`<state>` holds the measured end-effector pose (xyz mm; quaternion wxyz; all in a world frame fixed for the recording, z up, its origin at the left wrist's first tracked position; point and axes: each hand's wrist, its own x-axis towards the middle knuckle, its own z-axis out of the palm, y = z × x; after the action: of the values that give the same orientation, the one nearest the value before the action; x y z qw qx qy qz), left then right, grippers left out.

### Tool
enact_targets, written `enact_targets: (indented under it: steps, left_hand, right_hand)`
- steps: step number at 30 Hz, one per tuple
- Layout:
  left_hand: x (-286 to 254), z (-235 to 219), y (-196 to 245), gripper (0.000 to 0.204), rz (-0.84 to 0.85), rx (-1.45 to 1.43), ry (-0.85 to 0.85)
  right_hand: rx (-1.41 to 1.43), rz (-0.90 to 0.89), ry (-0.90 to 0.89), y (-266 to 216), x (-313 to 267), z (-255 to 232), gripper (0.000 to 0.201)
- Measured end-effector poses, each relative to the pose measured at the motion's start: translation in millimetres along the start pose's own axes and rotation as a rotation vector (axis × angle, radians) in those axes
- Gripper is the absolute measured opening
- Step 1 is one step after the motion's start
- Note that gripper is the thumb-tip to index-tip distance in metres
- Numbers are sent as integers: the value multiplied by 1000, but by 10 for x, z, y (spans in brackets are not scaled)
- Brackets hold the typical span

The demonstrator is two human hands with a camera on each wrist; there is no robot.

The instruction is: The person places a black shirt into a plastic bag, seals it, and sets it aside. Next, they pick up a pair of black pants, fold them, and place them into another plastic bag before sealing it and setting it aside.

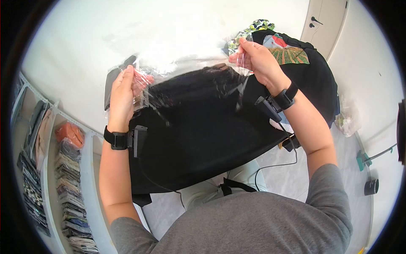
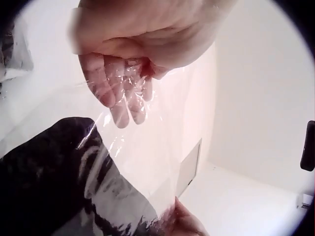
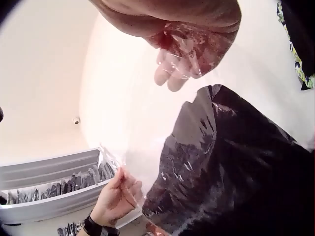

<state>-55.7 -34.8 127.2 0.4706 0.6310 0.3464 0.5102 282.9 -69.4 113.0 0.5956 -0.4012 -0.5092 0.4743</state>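
Observation:
A clear plastic bag is stretched between the two raised hands, over a surface covered in black cloth. My left hand pinches the bag's left side between thumb and fingers. On the other side my right hand pinches the film the same way. In the left wrist view, fingers show through the shiny film. The right wrist view likewise has film across the fingers, with black cloth below. Beside the left hand lies a dark item in clear wrapping.
Folded black clothing with a printed picture and a patterned green-and-white cloth lie at the back right. Shelves on the left hold several bagged garments. A white wall stands close behind the surface. Cables hang from both wrist cameras.

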Motion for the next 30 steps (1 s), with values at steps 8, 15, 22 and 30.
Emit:
enact_targets:
  steps: [8, 15, 22, 30]
  left_hand:
    - [-861, -83, -581, 41, -17, 182, -170]
    - [-1726, 99, -1281, 43, -381, -212, -86]
    - [-1717, 265, -1106, 43, -284, 2, 114]
    - [-1671, 270, -1159, 41, -228, 169, 149]
  right_hand:
    - [-110, -75, -44, 710, -734, -124, 40]
    - [-85, 145, 106, 1332, -1698, -83, 44]
    - [-183, 43, 329, 1316, -1742, 58, 44]
    - [-133, 102, 508, 1359, -1731, 93, 41]
